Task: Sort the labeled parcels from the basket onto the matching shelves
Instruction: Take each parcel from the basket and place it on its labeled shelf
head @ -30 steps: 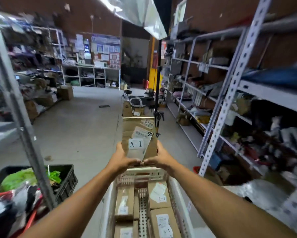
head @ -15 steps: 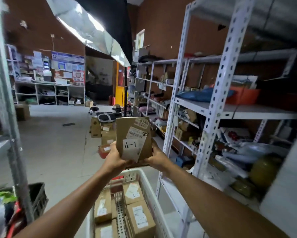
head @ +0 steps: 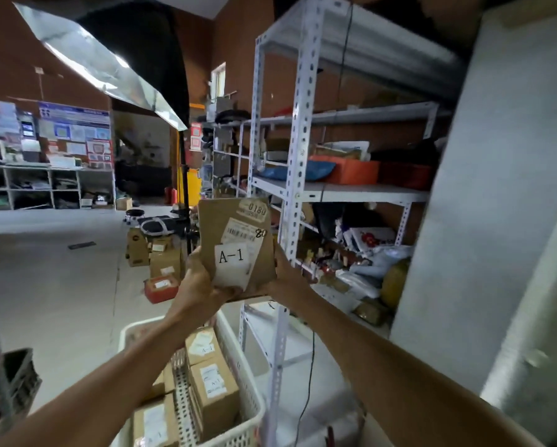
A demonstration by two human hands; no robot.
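I hold a flat brown cardboard parcel [head: 227, 221] upright at chest height, its white label reading A-1 facing me. My left hand [head: 199, 279] grips its lower left edge and my right hand [head: 286, 272] grips its lower right edge. Below my arms stands the white plastic basket [head: 238, 356] with several more labelled brown parcels [head: 212, 391] lying in it. The white metal shelving [head: 298, 130] rises just right of the held parcel, its shelves full of bags, boxes and an orange bin.
A light stand pole [head: 184, 188] with a big softbox overhead stands behind the parcel. Boxes [head: 164, 259] and a red parcel sit on the floor ahead. A black crate [head: 22, 379] is at lower left; a grey panel [head: 496, 221] fills the right side.
My view has swung to the right and upward, bringing the white shelving close. The parcel stays held in both hands and has risen slightly; the basket has shifted left under my arms.
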